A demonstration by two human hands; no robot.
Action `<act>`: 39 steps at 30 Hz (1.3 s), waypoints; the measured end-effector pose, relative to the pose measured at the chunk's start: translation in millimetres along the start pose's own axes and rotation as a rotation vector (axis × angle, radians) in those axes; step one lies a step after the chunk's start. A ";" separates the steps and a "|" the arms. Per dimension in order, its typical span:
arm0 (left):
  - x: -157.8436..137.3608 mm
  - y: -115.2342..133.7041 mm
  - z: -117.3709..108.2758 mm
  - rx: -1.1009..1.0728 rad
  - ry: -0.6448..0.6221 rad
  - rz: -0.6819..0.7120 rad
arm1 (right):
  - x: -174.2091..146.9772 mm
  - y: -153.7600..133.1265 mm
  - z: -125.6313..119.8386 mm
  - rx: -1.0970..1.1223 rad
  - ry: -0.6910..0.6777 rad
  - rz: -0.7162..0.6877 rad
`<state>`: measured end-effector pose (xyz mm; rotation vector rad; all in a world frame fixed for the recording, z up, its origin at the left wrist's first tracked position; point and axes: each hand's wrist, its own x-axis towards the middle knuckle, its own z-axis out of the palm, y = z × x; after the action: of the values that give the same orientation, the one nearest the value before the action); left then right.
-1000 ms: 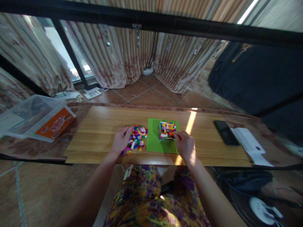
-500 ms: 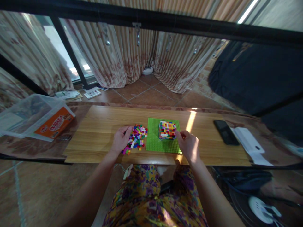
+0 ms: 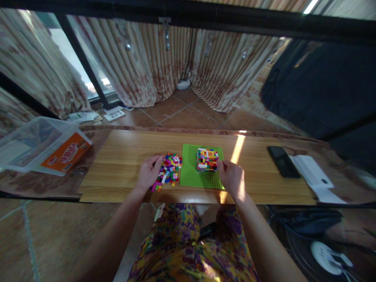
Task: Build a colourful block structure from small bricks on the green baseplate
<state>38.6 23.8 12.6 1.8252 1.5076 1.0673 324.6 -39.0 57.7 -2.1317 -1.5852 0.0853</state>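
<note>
Nearest, floral-patterned clothing (image 3: 176, 244) covers the wearer's lap below a wooden tabletop (image 3: 117, 156). The left hand (image 3: 150, 172) lies loosely curled against a pile of small loose bricks (image 3: 170, 168), covering its left edge; whether it grips one cannot be told. The right hand (image 3: 232, 175) is curled, thumb and fingertips together at the right side of a multicoloured brick block (image 3: 207, 159); whether a brick is pinched there is hidden. The block stands on a green baseplate (image 3: 189, 176), just beside the pile. Light, square fingertip pressure would likely suit this corner, as a sideways push might shift block and plate; the right hand itself hides that spot. Well apart, a dark phone (image 3: 283, 161) lies right and a clear plastic box (image 3: 38, 131) left. Beyond hang striped curtains (image 3: 147, 70).
</note>
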 end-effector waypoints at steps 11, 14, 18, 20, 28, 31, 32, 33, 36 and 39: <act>0.3 -0.3 0.3 -0.006 -0.006 -0.004 | -6.9 13.0 4.6 0.287 0.079 0.118; 0.4 -0.9 0.4 -0.010 -0.008 -0.005 | -6.1 10.7 8.5 0.290 0.107 0.126; 0.6 -0.9 0.5 -0.004 -0.010 -0.004 | -6.7 12.3 16.2 0.514 0.096 0.233; 0.7 -0.8 0.4 0.001 -0.009 -0.002 | -6.1 15.0 19.5 0.715 0.041 0.331; 0.4 0.6 0.2 -0.005 -0.011 -0.007 | 5.6 21.2 13.8 0.961 -0.189 0.536; -0.3 2.0 0.1 -0.004 -0.012 -0.009 | 10.3 22.5 8.3 0.946 -0.262 0.557; -0.4 2.2 0.1 -0.002 -0.011 -0.010 | 11.8 23.3 7.0 0.938 -0.287 0.566; -0.5 2.2 0.1 -0.001 -0.012 -0.009 | 13.1 24.2 6.0 0.929 -0.311 0.573; -0.4 0.6 0.2 0.001 -0.010 -0.008 | 15.9 26.3 4.8 0.919 -0.371 0.585; 0.5 -2.2 0.6 0.003 -0.004 0.001 | 16.2 25.4 5.0 0.922 -0.381 0.597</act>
<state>37.9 24.9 10.7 1.8288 1.5069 1.0624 350.7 -27.9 46.6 -1.7593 -0.7348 1.2143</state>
